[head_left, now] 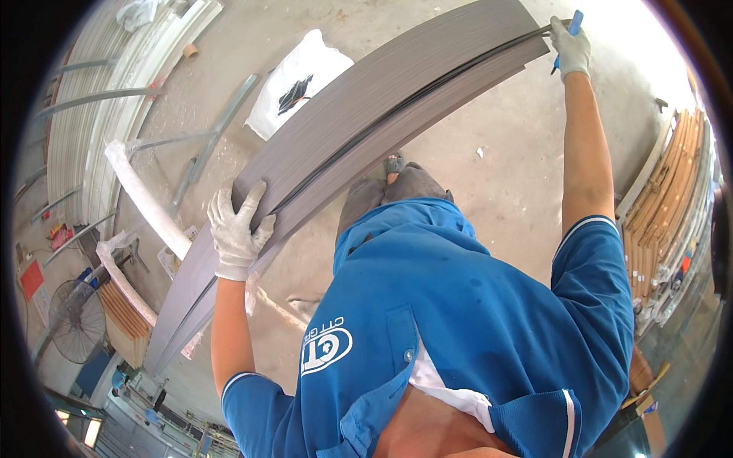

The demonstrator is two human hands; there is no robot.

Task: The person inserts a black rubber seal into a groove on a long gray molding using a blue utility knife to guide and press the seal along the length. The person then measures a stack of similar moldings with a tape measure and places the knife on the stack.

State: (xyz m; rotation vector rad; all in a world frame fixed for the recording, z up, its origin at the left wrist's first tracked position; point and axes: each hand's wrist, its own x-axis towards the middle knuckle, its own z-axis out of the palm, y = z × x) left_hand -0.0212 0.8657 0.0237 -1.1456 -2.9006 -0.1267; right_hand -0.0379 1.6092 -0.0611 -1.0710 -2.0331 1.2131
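Observation:
A long grey-brown panel runs diagonally before me from lower left to upper right, bowed by the lens. A dark strip lies along its length in a groove. My left hand, in a pale work glove, rests on the panel's left part with fingers spread. At the far right end, my gloved right hand is closed around a slim blue tool, whose ends show above and below the fist. The dark strip's end reaches the right fingers; whether they also pinch it is hidden.
A white sack lies on the floor beyond the panel. Pale long profiles are stacked left, near plastic-wrapped stand bars and a fan. Brown strips are piled at right. My foot shows below the panel.

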